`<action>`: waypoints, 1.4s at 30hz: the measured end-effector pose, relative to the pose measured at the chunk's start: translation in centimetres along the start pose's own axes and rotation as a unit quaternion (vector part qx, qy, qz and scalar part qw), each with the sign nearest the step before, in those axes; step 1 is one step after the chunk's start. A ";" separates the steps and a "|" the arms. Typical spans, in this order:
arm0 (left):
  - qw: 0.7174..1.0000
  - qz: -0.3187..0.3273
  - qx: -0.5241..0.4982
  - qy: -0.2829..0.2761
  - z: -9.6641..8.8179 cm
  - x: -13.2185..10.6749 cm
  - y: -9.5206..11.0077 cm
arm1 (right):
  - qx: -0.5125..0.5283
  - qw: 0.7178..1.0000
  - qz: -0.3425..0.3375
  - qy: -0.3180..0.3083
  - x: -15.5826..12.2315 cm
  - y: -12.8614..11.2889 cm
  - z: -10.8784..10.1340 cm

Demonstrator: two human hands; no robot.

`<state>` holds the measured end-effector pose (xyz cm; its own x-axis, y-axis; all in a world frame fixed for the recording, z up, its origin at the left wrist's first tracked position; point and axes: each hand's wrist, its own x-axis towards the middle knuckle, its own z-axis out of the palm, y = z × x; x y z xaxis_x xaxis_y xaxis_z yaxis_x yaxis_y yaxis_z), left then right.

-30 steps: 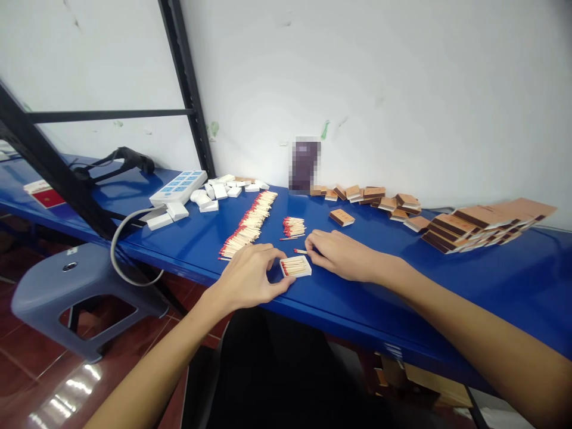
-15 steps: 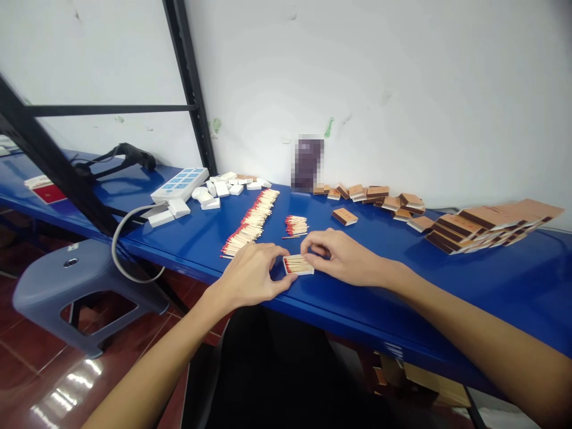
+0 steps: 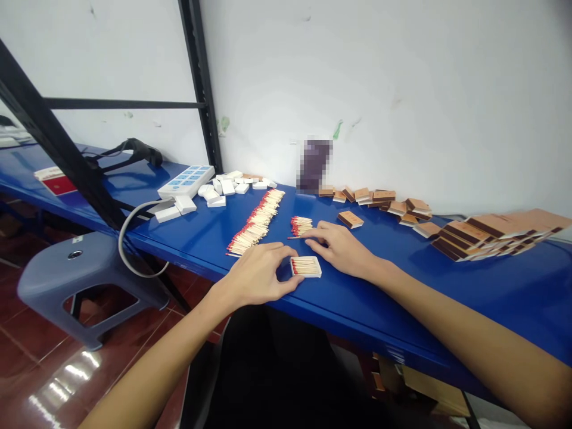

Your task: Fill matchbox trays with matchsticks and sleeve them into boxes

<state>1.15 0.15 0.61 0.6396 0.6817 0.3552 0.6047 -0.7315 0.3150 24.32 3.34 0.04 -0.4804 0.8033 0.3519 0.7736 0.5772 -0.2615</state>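
As far as I can read it, the left hand [image 3: 257, 275] has thumb and forefinger closed on the 9 o'clock end of the small white cardboard tray [image 3: 306, 266]. The tray is filled with red-tipped wooden matches and sits flat on the blue metal bench top [image 3: 402, 292], near the front edge at 6 o'clock. Right hand [image 3: 342, 249] lies at the tray's 1 o'clock, fingers flat and spread, clamped on nothing I can see, index tip just beside the small loose bundle of red-tipped matches [image 3: 301, 226] at 12 o'clock. My read on handling: tray is very light, thin-walled, easily crushed, and open on top, so any tilt spills sticks. Best taken across the short ends, kept level. Matches look light, stiff, brittle, likely to roll on painted metal. Room: long row of matches [image 3: 257, 221] at 10 o'clock, near. Single brown cardboard matchbox sleeve [image 3: 350, 219] at 1 o'clock, past the right hand. Stack of brown sleeves [image 3: 487, 233] at 3 o'clock, well apart, open bench between. Front edge is the risk: drop-off close at 6 o'clock, grey plastic stool [image 3: 84, 274] below at 9 o'clock.
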 end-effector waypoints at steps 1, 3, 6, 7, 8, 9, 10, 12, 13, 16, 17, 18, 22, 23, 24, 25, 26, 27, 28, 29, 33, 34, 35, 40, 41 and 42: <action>1.000 0.001 0.002 0.000 0.0 0.0 0.0 | -0.001 1.000 0.003 -0.003 0.0 0.0 -0.1; 1.000 -0.001 0.004 -0.001 -0.1 -0.1 0.0 | -0.004 1.000 0.009 -0.005 -0.2 0.0 -0.2; 1.000 -0.001 0.005 -0.004 -0.1 -0.1 0.0 | -0.011 1.000 0.015 -0.005 -0.3 0.2 -0.3; 1.000 -0.001 0.005 -0.005 -0.1 -0.1 0.1 | -0.014 1.000 0.017 -0.003 -0.4 0.4 -0.3; 1.000 -0.001 0.005 -0.006 -0.1 -0.1 0.1 | -0.018 1.000 0.020 0.000 -0.4 0.5 -0.3; 1.000 -0.002 0.005 -0.006 -0.2 0.0 0.1 | -0.022 0.999 0.024 0.006 -0.4 0.7 -0.3; 1.000 -0.003 0.004 -0.006 -0.1 0.0 0.1 | -0.024 0.999 0.027 0.012 -0.4 0.8 -0.3; 1.000 -0.003 0.003 -0.006 -0.1 0.0 0.1 | -0.025 0.999 0.032 0.021 -0.4 1.1 -0.3; 1.000 -0.002 0.002 -0.007 -0.1 0.0 0.1 | -0.023 0.999 0.034 0.021 -0.4 1.2 -0.3; 1.000 -0.003 0.002 -0.007 -0.2 0.0 0.1 | -0.015 0.999 0.034 0.015 -0.2 1.3 -0.3; 1.000 -0.002 0.001 -0.008 -0.2 0.0 0.1 | -0.010 0.999 0.035 0.016 -0.2 1.2 -0.3; 1.000 -0.002 0.001 -0.009 -0.2 0.0 0.1 | -0.005 0.999 0.037 0.018 -0.1 1.2 -0.4; 1.000 -0.002 -0.001 -0.007 -0.1 0.0 0.0 | 0.030 0.998 0.059 0.017 0.0 0.8 -0.5; 1.000 -0.003 -0.001 -0.005 -0.1 0.0 0.0 | 0.038 0.997 0.064 0.008 -0.1 0.7 -0.6; 1.000 -0.004 0.000 -0.003 -0.1 0.0 0.0 | 0.044 0.997 0.066 -0.003 -0.1 0.6 -0.6; 1.000 -0.006 0.002 -0.001 -0.1 0.0 0.0 | 0.049 0.997 0.066 -0.013 -0.2 0.5 -0.7; 1.000 -0.009 0.005 0.002 -0.1 0.1 0.0 | 0.052 0.996 0.064 -0.021 -0.3 0.4 -0.8; 1.000 -0.011 0.009 0.004 0.0 0.1 0.0 | 0.054 0.996 0.063 -0.026 -0.4 0.2 -0.9; 1.000 -0.014 0.012 0.007 0.0 0.1 0.0 | 0.058 0.996 0.063 -0.029 -0.5 0.0 -1.0; 1.000 -0.017 0.015 0.010 0.0 0.1 0.0 | 0.064 0.995 0.066 -0.029 -0.6 -0.3 -1.2; 0.999 -0.044 0.015 0.026 0.2 0.2 0.0 | 0.107 0.992 0.060 -0.029 -1.0 -2.0 -2.2; 0.998 -0.049 0.014 0.028 0.2 0.2 0.0 | 0.115 0.991 0.049 -0.038 -1.1 -2.4 -2.4; 0.998 -0.053 0.014 0.031 0.2 0.2 0.0 | 0.121 0.991 0.036 -0.052 -1.2 -2.8 -2.6; 0.998 -0.052 0.014 0.037 0.2 0.2 -0.1 | 0.117 0.992 0.018 -0.038 -1.2 -3.0 -2.1; 0.998 -0.050 0.014 0.036 0.2 0.2 -0.1 | 0.110 0.993 0.029 -0.011 -1.1 -2.6 -1.8; 0.998 -0.049 0.012 0.033 0.2 0.2 -0.2 | 0.098 0.994 0.041 0.015 -0.9 -2.1 -1.5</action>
<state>1.29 0.40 0.42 0.5451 0.7466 0.3813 0.6741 -0.6608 0.3300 23.74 1.16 1.62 -0.4050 0.8456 0.3479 0.7131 0.5302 -0.4586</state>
